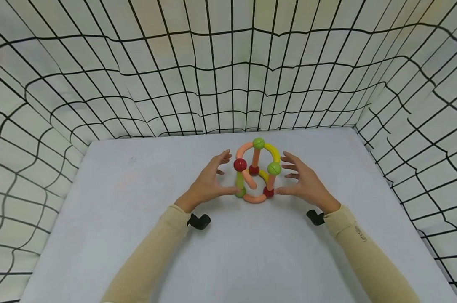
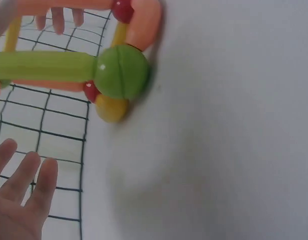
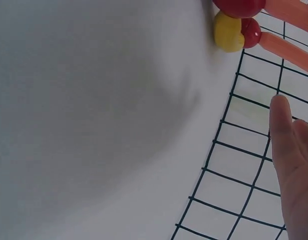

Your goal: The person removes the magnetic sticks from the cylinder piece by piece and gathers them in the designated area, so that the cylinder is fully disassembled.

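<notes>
A frame of balls and rods stands on the table between the two hands. Its top ring has a red ball (image 1: pixel 240 164) and green balls (image 1: pixel 274 168), with curved salmon and yellow pieces (image 1: pixel 272 152). Upright rods, one green and the others salmon, lead down to the lower ring. One salmon piece (image 1: pixel 249 179) slants from the red ball into the middle. My left hand (image 1: pixel 207 183) is spread at the left side, thumb tip right at the lower green ball (image 2: pixel 122 71). On the right, my right hand (image 1: pixel 305 181) is spread, thumb tip beside the lower red ball (image 1: pixel 268 192).
The white table (image 1: pixel 129 202) is fenced by black netting (image 1: pixel 232 67) at the back and both sides. A black wrist mount (image 1: pixel 199 221) sits at the left cuff, another mount (image 1: pixel 315 217) at the right. Beige sleeves (image 1: pixel 152 252) reach in from the front.
</notes>
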The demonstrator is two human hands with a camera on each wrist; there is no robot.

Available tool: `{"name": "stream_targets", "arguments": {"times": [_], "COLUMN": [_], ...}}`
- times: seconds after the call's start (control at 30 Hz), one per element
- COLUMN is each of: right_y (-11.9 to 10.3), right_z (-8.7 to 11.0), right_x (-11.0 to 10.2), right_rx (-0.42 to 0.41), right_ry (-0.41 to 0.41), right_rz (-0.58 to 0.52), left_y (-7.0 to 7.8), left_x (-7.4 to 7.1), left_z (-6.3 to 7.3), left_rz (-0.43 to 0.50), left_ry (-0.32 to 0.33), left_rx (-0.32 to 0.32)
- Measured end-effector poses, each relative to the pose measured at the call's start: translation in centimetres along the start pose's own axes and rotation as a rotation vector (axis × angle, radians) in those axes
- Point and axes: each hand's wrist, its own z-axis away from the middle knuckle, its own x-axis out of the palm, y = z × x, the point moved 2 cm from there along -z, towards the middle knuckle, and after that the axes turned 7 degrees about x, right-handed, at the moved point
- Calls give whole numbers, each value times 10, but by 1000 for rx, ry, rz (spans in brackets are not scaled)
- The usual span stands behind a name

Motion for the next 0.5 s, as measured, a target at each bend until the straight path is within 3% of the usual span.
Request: {"name": "stream_targets", "arguments": {"times": [0.23,0.5], "right_y": [12,17], "right_z": [0,2], "right_x": [12,24], "right_rx": [34,65], "right_ry": [-80,-70], "right_rz": [-3,-4], "left_y": [-23,-31], "left_x": [6,16], "left_z": [-4,-14], "left_rz": [83,74], "left_ry": [-88,-217], "left_rx": [-117,-194]}}
